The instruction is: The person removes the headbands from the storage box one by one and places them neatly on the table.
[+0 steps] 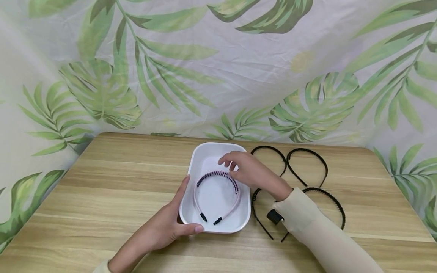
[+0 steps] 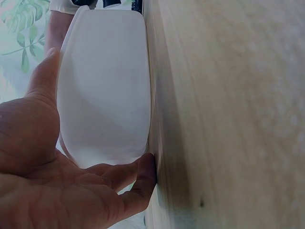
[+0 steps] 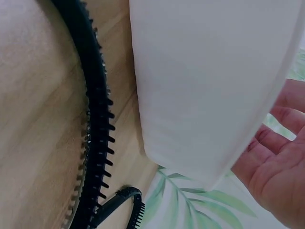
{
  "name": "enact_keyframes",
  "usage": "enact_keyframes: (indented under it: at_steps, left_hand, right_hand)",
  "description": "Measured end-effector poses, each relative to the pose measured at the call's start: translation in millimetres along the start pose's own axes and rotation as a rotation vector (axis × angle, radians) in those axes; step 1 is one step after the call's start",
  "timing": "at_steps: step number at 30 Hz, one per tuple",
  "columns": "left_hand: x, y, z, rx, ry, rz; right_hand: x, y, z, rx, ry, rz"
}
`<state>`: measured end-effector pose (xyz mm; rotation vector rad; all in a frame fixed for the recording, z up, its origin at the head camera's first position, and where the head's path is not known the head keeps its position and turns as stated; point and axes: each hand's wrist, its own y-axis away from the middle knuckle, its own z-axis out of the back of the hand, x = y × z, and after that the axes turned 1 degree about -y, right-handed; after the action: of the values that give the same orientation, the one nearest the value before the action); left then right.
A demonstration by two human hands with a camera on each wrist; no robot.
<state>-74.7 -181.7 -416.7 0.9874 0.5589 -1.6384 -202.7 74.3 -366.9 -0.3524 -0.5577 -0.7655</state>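
Note:
A white tray [image 1: 248,212] stands on the table, with a pale pink headband [image 1: 194,197] lying in it. The headband has dark markings along its arch and black tips, and its band looks doubled at the top. My left hand [image 1: 164,225] holds the tray's near left corner, thumb by the front rim and fingers along the left wall. In the left wrist view, curled fingertips [image 2: 147,167] are low at the tray's side. My right hand [image 1: 247,168] hovers over the tray's far right part, fingers loosely bent with nothing seen between them, close above the headband's arch.
Several black toothed headbands lie right of the tray: one at the far right [image 1: 326,159], one nearer [image 1: 341,210], one at the back [image 1: 273,148] and one partly under my right forearm [image 1: 254,204]. A leaf-patterned cloth [image 1: 239,76] hangs behind the wooden table [image 1: 119,182].

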Motion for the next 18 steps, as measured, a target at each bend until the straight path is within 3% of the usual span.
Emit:
enact_keyframes:
  at_steps: [9, 18]
  left_hand:
    - [-1.2, 0.7, 2.4, 0.005, 0.025, -0.006]
    - [0.8, 0.8, 1.4, -0.007, 0.012, -0.018]
  right_hand:
    - [-9, -10, -6, 0.059, -0.042, 0.012]
    - [-16, -20, -11, 0.064, -0.033, 0.039]
